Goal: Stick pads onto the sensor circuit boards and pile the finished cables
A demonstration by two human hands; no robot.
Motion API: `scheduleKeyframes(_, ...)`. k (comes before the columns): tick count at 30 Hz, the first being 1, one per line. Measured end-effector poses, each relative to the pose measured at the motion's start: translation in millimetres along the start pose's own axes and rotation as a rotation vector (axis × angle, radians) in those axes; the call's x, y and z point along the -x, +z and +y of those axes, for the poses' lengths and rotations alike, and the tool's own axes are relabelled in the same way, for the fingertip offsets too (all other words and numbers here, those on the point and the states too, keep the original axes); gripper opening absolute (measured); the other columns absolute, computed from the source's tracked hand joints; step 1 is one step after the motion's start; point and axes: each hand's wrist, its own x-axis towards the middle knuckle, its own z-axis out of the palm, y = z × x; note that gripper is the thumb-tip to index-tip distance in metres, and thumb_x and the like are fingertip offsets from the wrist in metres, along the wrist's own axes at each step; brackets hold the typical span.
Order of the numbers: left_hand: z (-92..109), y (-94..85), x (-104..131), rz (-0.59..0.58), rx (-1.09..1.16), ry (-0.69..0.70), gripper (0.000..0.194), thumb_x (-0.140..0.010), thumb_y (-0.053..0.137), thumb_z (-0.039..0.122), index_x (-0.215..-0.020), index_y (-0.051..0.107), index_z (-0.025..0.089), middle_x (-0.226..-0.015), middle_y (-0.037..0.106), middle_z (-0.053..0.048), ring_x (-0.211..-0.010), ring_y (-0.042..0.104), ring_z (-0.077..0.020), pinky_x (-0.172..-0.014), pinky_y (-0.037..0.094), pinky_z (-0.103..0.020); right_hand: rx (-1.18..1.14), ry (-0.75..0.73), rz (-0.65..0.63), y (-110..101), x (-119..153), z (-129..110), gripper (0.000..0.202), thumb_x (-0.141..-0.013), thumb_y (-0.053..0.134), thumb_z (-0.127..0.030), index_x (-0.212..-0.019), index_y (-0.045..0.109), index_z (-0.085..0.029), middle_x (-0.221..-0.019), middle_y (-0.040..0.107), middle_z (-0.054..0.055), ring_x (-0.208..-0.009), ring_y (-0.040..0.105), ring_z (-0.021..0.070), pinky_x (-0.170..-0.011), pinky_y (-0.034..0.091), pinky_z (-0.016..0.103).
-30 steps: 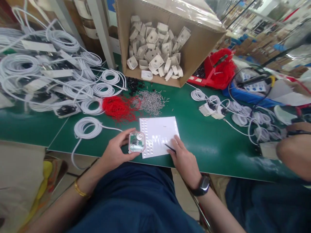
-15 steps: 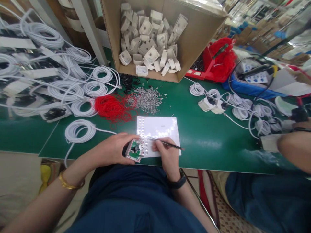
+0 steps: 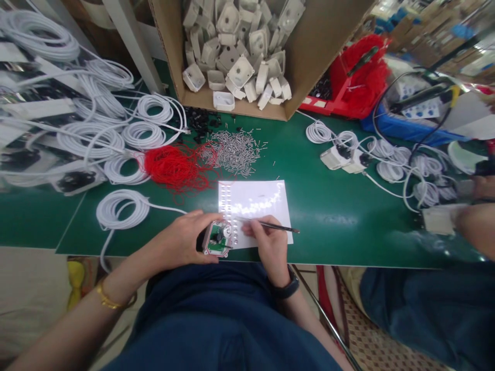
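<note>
My left hand [image 3: 187,236] is closed around a small white housing with a green circuit board [image 3: 215,243], whose open side faces up. A black round part and a white round part sit on the board. My right hand [image 3: 271,247] pinches a pair of dark, slim tweezers [image 3: 284,227], with the tips pointing left towards the housing. Both are above a white sheet [image 3: 266,198] carrying rows of small clear round pads [image 3: 226,198] along its left side. Whether the tweezer tips hold anything is too small to tell. A white cable coil [image 3: 122,208] lies left of my left hand.
Red bands [image 3: 170,167] and loose metal screws [image 3: 235,152] lie beyond the sheet. A cardboard box [image 3: 320,46] of white housings stands behind. Coiled cables [image 3: 91,136] crowd the left. At right are a red bin [image 3: 328,105], a blue tray [image 3: 406,130] and another person's arm [image 3: 477,229].
The camera view has shifted slightly. The housing has tilted a little in my left hand, and my right hand with the tweezers has moved slightly right.
</note>
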Motion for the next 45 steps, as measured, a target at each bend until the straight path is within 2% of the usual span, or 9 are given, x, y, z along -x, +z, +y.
scheduleKeyframes(5,-2,5.7,3,0.038,0.009,-0.002,0.079,-0.058,0.08,0.043,-0.127,0.048,0.022,-0.104,0.06,-0.006,-0.097,0.057,-0.0257,-0.087,0.046,-0.036,0.027,-0.014,-0.024,-2,0,2,0.021,-0.083,0.062,-0.036,-0.077,0.058,-0.016,-0.067,0.069,0.004,-0.062,0.067,0.0163,-0.062,0.056,0.029)
scheduleKeyframes(9,-4,14.4,10,0.115,0.113,0.0,0.077,-0.054,0.083,0.042,-0.121,0.052,0.023,-0.109,0.062,-0.006,-0.1,0.058,-0.0266,-0.091,0.046,-0.04,0.02,-0.024,0.002,0,1,4,0.02,-0.081,0.065,-0.035,-0.081,0.055,-0.018,-0.069,0.068,0.002,-0.065,0.068,0.017,-0.062,0.056,0.029)
scheduleKeyframes(15,7,33.7,14,0.479,0.549,-0.139,0.074,-0.059,0.081,0.036,-0.122,0.047,0.02,-0.119,0.058,-0.009,-0.104,0.06,-0.0242,-0.089,0.053,-0.038,-0.181,0.022,-0.023,-5,4,7,0.025,-0.076,0.071,-0.036,-0.082,0.055,-0.017,-0.075,0.072,0.006,-0.072,0.071,0.0206,-0.066,0.058,0.033)
scheduleKeyframes(18,12,42.4,7,0.592,0.631,-0.154,0.072,-0.059,0.082,0.033,-0.121,0.047,0.02,-0.121,0.057,-0.009,-0.107,0.059,-0.0242,-0.093,0.052,-0.04,-0.37,0.078,-0.017,-11,4,2,0.028,-0.072,0.075,-0.036,-0.083,0.056,-0.018,-0.079,0.073,0.008,-0.075,0.071,0.0229,-0.064,0.059,0.033)
scheduleKeyframes(21,13,47.6,2,0.609,0.605,-0.122,0.067,-0.062,0.08,0.031,-0.12,0.047,0.021,-0.121,0.057,-0.009,-0.109,0.059,-0.0237,-0.094,0.051,-0.041,-0.522,0.135,-0.094,-10,8,-13,0.025,-0.074,0.073,-0.037,-0.082,0.057,-0.02,-0.081,0.073,0.007,-0.082,0.07,0.0227,-0.073,0.058,0.035)
scheduleKeyframes(23,13,49.3,2,0.611,0.582,-0.099,0.066,-0.064,0.079,0.032,-0.121,0.047,0.022,-0.121,0.056,-0.008,-0.11,0.058,-0.0231,-0.095,0.051,-0.04,-0.573,0.142,-0.173,-4,12,-24,0.023,-0.074,0.073,-0.036,-0.078,0.057,-0.02,-0.078,0.073,0.005,-0.088,0.069,0.0223,-0.082,0.055,0.038)
scheduleKeyframes(25,13,49.9,3,0.617,0.569,-0.09,0.065,-0.066,0.078,0.032,-0.122,0.046,0.022,-0.121,0.056,-0.008,-0.11,0.058,-0.0225,-0.096,0.05,-0.04,-0.574,0.119,-0.194,6,15,-31,0.023,-0.073,0.074,-0.035,-0.073,0.056,-0.02,-0.074,0.072,0.003,-0.092,0.068,0.0231,-0.086,0.052,0.04)
scheduleKeyframes(30,15,49.4,5,0.606,0.56,-0.081,0.065,-0.066,0.078,0.033,-0.122,0.047,0.023,-0.12,0.056,-0.008,-0.11,0.057,-0.023,-0.095,0.051,-0.041,-0.439,0.028,-0.112,21,17,-31,0.021,-0.071,0.074,-0.034,-0.074,0.06,-0.019,-0.083,0.072,0.006,-0.088,0.067,0.0225,-0.083,0.05,0.039)
scheduleKeyframes(45,13,51.0,4,0.612,0.564,-0.079,0.068,-0.066,0.079,0.033,-0.123,0.045,0.023,-0.12,0.055,-0.008,-0.11,0.057,-0.0225,-0.095,0.051,-0.039,-0.412,0.004,-0.052,24,19,-25,0.019,-0.073,0.072,-0.033,-0.077,0.06,-0.018,-0.089,0.072,0.008,-0.087,0.066,0.0224,-0.081,0.049,0.038)
